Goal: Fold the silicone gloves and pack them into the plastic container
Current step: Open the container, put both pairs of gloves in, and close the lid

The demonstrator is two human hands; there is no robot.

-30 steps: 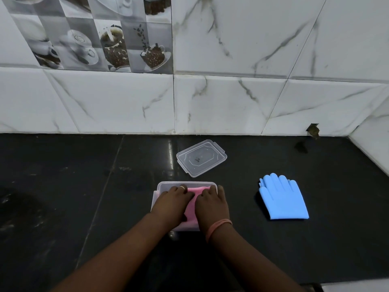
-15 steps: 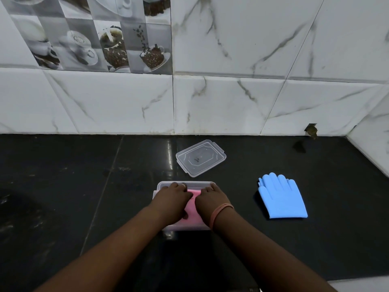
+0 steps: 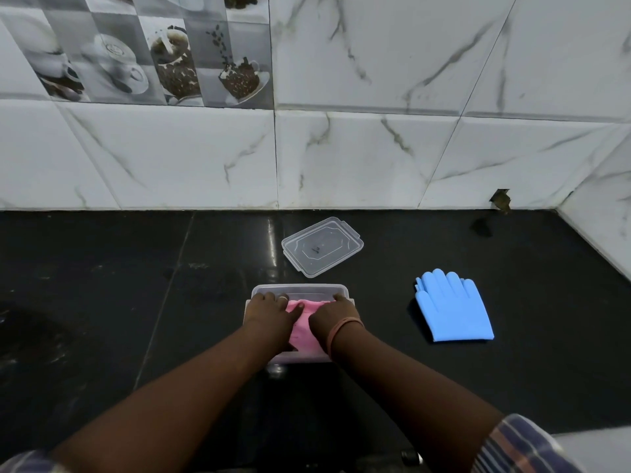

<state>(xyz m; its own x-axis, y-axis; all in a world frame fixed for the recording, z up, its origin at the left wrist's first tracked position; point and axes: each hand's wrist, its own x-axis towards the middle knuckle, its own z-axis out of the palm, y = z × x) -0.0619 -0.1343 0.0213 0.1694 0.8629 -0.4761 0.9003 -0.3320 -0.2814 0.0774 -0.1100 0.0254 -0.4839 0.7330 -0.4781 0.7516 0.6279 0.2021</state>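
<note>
A clear plastic container sits on the black counter in front of me. Folded pink silicone gloves lie inside it. My left hand presses down on the left part of the pink gloves, fingertips at the container's far rim. My right hand, with a pink band on the wrist, presses on their right part. Both hands hide most of the pink gloves. A pair of blue silicone gloves lies flat on the counter to the right, fingers pointing away from me.
The container's clear lid lies on the counter just behind the container. A white marble-tiled wall runs along the back, and a side wall closes the right corner. The counter's front edge is near my body.
Both hands have slid apart and farther into the container, pushing the pink gloves lower. The blue gloves and the lid have not moved.
</note>
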